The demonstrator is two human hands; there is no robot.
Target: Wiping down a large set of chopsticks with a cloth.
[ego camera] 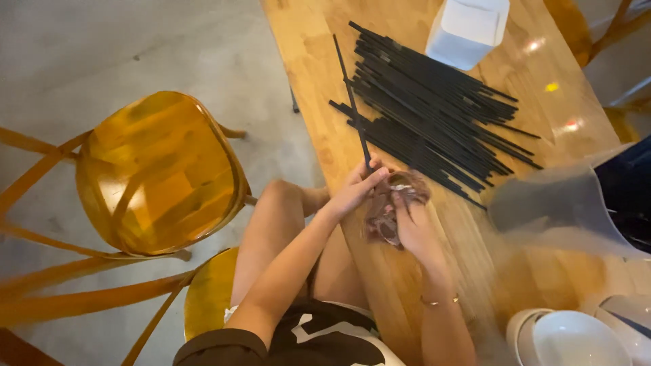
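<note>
a seated person is working at a long wooden table (407, 285), seen from above. the left hand (358, 188) is pinching the near end of a single black chopstick (351, 95), fingers closed around it, the stick pointing away toward 12 o'clock across the tabletop. the right hand (410, 227) is clutching a crumpled brownish cloth (388, 207), fingers curled into it, and the cloth is bunching against the chopstick's lower end where the two hands are meeting. a thin bracelet (439, 300) is circling the right wrist.

at 1 o'clock from the hands, a large pile of black chopsticks (434, 112) is lying loose on the table, fanned out and just beside the held one. beyond it, at 12 o'clock, a white box-like container (468, 30) is standing on the table; what is in it cannot be told. at 3 o'clock a clear plastic tub (549, 203) is sitting blurred, its contents unclear. at 5 o'clock, stacked white bowls (573, 339) are resting at the table's near corner, the top one showing nothing but its white inside.

at 9 o'clock, a glossy wooden chair (159, 173) is standing on the grey floor (102, 47).
</note>
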